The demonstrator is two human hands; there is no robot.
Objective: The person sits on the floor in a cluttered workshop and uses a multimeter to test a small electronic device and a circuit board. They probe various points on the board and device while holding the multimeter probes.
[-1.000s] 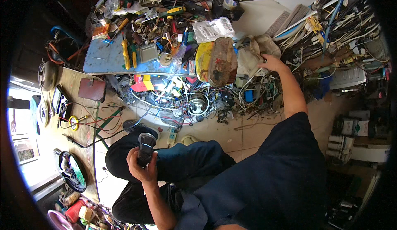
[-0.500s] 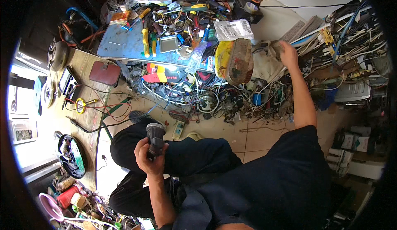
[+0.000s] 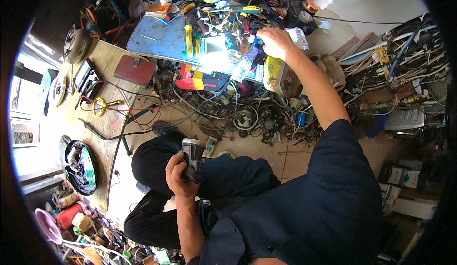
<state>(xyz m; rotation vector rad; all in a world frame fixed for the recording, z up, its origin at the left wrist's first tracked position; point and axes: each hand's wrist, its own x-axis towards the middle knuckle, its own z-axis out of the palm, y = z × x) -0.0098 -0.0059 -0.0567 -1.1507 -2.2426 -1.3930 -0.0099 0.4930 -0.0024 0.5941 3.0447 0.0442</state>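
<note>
"So, where is the dark device (image 3: pixel 193 156) held?"

"In the left hand (image 3: pixel 181 179), above the bent legs (image 3: pixel 238 174), with its pale round end turned upward. Its lower body is wrapped by the fingers, and the top is left uncovered; a steady hold seems to be given that way, clear of the crowded surfaces."

"And the right hand (image 3: pixel 277 42)?"

"It is stretched out to the blue surface (image 3: pixel 164 43). The yellow and brown oblong piece (image 3: pixel 287 81) is partly hidden by the forearm (image 3: pixel 316 86). The fingers are bent downward among small tools and parts; whether anything is pinched between them cannot be told, since the tips are lost in the clutter."

"Why might the yellow-handled tool (image 3: pixel 189 41) be laid there?"

"Its handle is pointed toward the near edge, presumably so that it can be grasped easily; the pile beyond is far more tangled."

"And on the wooden surface (image 3: pixel 109 122)?"

"At its edge, the round black housing (image 3: pixel 80 167) is set with its inside exposed, probably so that the parts can be reached. The red-brown case (image 3: pixel 135 71) is laid flat near the blue surface, apparently where room is offered."
</note>
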